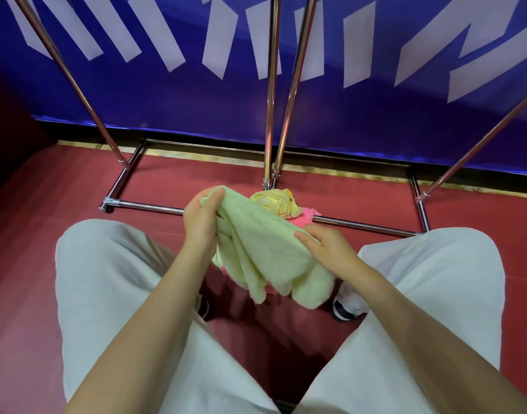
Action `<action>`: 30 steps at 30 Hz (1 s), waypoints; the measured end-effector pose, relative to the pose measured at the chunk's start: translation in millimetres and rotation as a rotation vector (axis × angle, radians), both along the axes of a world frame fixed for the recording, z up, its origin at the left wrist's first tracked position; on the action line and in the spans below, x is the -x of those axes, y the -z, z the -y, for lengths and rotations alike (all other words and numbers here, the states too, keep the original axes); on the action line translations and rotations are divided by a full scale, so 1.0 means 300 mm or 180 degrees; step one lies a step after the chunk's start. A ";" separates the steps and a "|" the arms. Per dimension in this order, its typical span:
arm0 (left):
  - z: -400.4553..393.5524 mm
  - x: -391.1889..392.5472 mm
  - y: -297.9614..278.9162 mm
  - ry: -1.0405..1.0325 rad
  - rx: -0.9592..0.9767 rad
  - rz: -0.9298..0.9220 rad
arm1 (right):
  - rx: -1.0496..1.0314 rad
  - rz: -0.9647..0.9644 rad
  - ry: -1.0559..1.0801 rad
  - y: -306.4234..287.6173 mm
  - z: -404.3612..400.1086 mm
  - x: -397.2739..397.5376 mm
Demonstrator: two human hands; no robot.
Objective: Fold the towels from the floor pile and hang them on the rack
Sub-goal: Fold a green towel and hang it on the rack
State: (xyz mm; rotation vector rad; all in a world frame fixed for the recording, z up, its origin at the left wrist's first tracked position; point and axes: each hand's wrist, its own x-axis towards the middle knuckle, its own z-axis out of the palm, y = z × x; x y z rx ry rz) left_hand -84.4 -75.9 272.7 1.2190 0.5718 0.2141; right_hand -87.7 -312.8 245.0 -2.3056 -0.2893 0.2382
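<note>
A light green towel (265,249) hangs bunched between my two hands, above the floor. My left hand (201,221) grips its upper corner, thumb on top. My right hand (328,249) pinches the towel's right edge lower down. Behind the green towel, a yellow towel (275,201) and a pink towel (307,218) lie in a pile on the red floor, partly hidden. The chrome rack (271,115) rises just beyond the pile, its base bar running left to right.
My knees in light trousers (106,279) frame the view on both sides, with shoes (344,309) below the towel. A blue banner wall (375,115) stands behind the rack. Slanted rack poles (77,79) rise at left and right.
</note>
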 end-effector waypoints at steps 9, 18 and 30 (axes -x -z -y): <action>-0.129 -0.030 0.036 -0.0719 0.0146 -0.0207 | 0.0111 -0.0226 0.0232 0.051 0.095 -0.006; -0.079 -0.026 0.069 0.0000 -0.0861 -0.0954 | -0.1410 -0.0723 0.1208 -0.004 0.091 0.009; 0.130 -0.022 0.031 0.0917 -0.0423 -0.0651 | -0.2259 -0.0987 0.0727 -0.117 -0.006 0.019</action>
